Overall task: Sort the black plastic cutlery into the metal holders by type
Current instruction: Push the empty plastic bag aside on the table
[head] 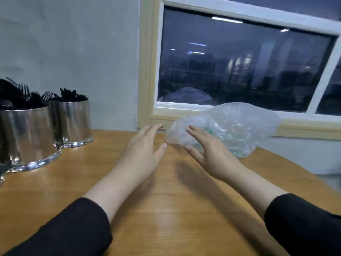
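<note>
Both hands (pixel 142 156) (pixel 212 154) open; window (pixel 239 67) lettering unreadable.

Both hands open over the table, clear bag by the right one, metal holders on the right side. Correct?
Not quite. The head view shows the holders on the left side, by the wall. The rest stands: left hand and right hand are open over the table, with the clear bag by the right one.
</note>
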The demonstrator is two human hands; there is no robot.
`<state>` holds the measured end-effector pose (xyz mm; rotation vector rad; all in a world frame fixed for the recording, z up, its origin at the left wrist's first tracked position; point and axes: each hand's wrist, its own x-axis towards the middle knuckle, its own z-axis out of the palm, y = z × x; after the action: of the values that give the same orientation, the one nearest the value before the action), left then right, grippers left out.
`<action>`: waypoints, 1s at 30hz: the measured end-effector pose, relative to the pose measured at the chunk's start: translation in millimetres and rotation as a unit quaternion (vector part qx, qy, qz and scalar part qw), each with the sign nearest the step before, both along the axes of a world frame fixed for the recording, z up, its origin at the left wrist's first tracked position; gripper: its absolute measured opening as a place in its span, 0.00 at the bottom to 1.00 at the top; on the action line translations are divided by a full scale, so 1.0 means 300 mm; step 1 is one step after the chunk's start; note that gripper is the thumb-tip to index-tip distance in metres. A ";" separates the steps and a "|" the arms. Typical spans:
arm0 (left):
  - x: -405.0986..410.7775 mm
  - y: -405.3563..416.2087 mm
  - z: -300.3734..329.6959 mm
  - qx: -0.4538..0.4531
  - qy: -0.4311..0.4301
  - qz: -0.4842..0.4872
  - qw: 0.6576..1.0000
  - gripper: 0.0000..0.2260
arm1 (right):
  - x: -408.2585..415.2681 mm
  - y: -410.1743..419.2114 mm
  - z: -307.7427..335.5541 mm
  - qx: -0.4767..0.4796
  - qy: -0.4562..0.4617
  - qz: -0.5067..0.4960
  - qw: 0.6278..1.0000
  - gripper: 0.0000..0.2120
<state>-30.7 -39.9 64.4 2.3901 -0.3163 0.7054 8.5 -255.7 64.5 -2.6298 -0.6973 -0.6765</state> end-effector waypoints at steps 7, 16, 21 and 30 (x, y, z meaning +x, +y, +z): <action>0.251 -0.308 -0.026 0.118 0.056 -0.026 0.991 0.36 | 0.201 -0.371 0.036 -0.125 -0.028 -0.173 0.976 0.49; 0.490 -0.471 -0.115 0.227 0.072 0.010 0.971 0.45 | 0.476 -0.466 -0.159 -0.169 0.259 -0.153 0.938 0.39; 0.475 -0.509 -0.181 0.229 0.154 -0.014 0.961 0.45 | 0.413 -0.499 -0.217 -0.048 0.266 -0.080 0.959 0.28; 0.306 -0.585 -0.176 0.138 0.210 -0.082 0.964 0.24 | 0.010 -0.574 -0.140 0.012 -0.004 -0.023 1.000 0.22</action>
<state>61.0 -215.3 11.7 2.6592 -0.4459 0.0697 11.6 -427.8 22.6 -2.6312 -0.6279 -0.7031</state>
